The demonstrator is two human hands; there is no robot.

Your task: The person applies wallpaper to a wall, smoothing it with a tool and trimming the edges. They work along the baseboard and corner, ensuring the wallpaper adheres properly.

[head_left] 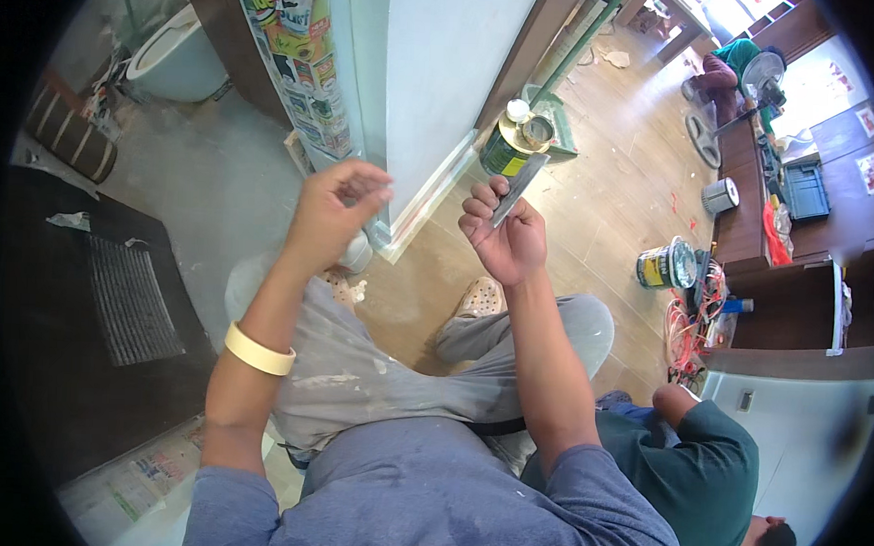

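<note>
My right hand (507, 239) is raised in front of the wall corner, palm turned up. Its fingers and thumb hold a flat, grey, strip-like piece (520, 189), upright and tilted; I cannot tell its exact kind. My left hand (335, 212) hangs by the wall edge, fingers loosely curled with a gap to the thumb, and nothing shows in it. A roll of pale yellow masking tape (259, 352) sits around my left forearm. The white wall corner (404, 108) stands just beyond both hands, with tape strips along its base.
A can (504, 148) with containers on top stands beside the wall, near a green dustpan (558, 123). A paint bucket (663, 265) and tangled red cables (684, 325) lie to the right. One person (680, 474) sits close at my right; another (728, 71) crouches far off.
</note>
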